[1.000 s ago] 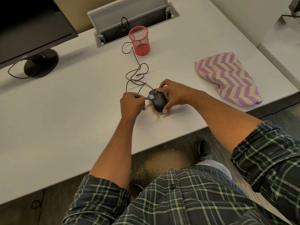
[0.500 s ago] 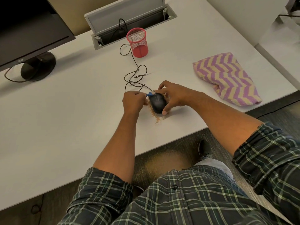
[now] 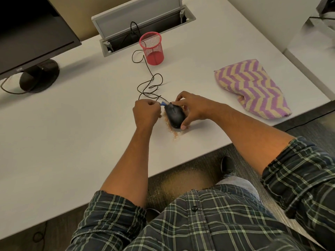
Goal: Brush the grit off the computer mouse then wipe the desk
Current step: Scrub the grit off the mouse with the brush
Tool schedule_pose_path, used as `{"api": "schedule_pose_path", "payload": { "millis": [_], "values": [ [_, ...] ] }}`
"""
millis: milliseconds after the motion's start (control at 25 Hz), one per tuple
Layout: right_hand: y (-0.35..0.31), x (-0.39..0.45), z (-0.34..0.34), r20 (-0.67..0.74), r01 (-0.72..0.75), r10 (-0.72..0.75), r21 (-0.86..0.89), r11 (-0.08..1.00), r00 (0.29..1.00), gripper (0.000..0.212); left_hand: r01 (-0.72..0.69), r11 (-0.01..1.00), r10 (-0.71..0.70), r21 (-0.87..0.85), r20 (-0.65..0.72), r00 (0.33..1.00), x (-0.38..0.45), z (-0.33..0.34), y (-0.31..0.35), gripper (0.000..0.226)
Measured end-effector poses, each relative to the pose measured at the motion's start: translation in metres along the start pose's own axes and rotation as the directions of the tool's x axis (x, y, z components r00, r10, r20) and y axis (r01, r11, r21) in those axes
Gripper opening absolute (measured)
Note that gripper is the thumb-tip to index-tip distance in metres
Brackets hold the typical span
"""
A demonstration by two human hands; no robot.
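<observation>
A black wired computer mouse (image 3: 175, 115) rests on the white desk (image 3: 72, 134) near its front edge. My right hand (image 3: 193, 107) grips the mouse from the right side, thumb at its near end. My left hand (image 3: 146, 113) is closed around a small blue-handled brush (image 3: 165, 104), whose bristles touch the mouse's front top. Tan grit (image 3: 175, 134) lies scattered on the desk beside and in front of the mouse. A purple and cream zigzag cloth (image 3: 252, 87) lies to the right, untouched.
The mouse cable (image 3: 150, 82) loops back past a red mesh pen cup (image 3: 152, 48) into an open cable hatch (image 3: 145, 24). A monitor on a round stand (image 3: 39, 75) stands at the far left. More grit lies on the floor under the desk edge.
The brush tip has shifted from the mouse's left side up to its front top. Both hands stay at the mouse; the view has moved slightly.
</observation>
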State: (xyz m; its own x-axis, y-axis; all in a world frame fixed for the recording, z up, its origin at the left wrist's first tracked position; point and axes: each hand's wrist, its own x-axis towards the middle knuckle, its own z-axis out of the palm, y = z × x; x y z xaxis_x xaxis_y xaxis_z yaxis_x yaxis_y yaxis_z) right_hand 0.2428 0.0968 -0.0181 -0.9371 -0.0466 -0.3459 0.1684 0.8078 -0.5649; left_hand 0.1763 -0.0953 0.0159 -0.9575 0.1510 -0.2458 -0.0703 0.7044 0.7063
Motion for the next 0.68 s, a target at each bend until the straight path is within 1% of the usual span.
{"api": "schedule_pose_path", "payload": {
  "millis": [160,240,360,440,520,600,680],
  "values": [
    [0.000,0.001,0.000,0.005,0.001,-0.001,-0.013,1.000,1.000,0.112,-0.003,1.000,-0.001,0.027,0.143,0.990,0.010,-0.006,0.002,0.013],
    [0.000,0.001,0.000,0.003,0.003,-0.003,-0.012,1.000,1.000,0.112,-0.040,0.998,0.033,0.043,0.151,0.988,0.014,-0.009,0.006,0.014],
    [-0.001,0.000,-0.001,0.003,0.010,-0.010,-0.026,1.000,1.000,0.111,-0.122,0.980,0.103,0.156,0.127,0.987,0.015,-0.006,0.015,0.014],
    [-0.002,0.001,-0.002,0.013,0.012,-0.012,-0.035,0.999,1.000,0.110,-0.156,0.965,0.130,0.211,0.135,0.982,0.016,-0.005,0.021,0.011],
    [-0.003,0.000,-0.003,0.017,0.008,-0.008,-0.038,0.999,1.000,0.111,-0.176,0.946,0.131,0.272,0.174,0.976,0.021,-0.008,0.028,0.007],
    [-0.004,-0.001,-0.003,0.019,0.005,-0.004,-0.043,0.999,1.000,0.110,-0.214,0.915,0.144,0.343,0.219,0.965,0.027,-0.010,0.034,0.011],
    [-0.005,-0.002,-0.003,0.019,0.004,-0.003,-0.042,0.999,1.000,0.109,-0.259,0.881,0.181,0.397,0.223,0.958,0.027,-0.009,0.041,0.014]
  ]
}}
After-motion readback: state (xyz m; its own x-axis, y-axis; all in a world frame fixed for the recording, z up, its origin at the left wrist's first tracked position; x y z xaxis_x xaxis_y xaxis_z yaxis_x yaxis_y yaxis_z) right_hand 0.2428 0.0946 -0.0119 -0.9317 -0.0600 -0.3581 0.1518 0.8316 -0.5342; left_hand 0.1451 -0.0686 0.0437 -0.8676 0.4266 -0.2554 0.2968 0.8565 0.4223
